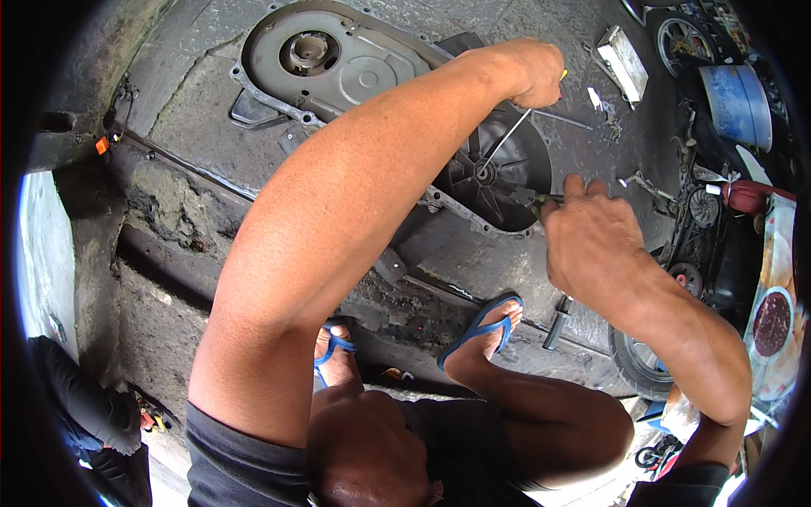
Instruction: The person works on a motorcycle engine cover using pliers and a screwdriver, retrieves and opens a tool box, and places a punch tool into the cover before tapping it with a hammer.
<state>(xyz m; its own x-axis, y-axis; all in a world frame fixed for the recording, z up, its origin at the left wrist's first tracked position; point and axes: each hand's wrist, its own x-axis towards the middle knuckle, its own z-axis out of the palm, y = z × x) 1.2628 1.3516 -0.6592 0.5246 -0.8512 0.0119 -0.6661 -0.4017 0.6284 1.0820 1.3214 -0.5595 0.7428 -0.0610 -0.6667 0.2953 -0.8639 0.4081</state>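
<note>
Casing (363, 56) partly behind forearm (389, 144), rod (508, 137) partly inside left hand (534, 74); tool (550, 201) in right hand (593, 230) unclear

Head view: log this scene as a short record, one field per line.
Workpiece: large grey metal casing, elongated, with a ribbed round section
Left grip: closed around a slim metal-shafted tool
Tool end: appears to meet the round section's hub
Right grip: at a small dark piece by the casing's edge; hold unclear
Footwear: blue sandals
Background: blue cylindrical container
</note>
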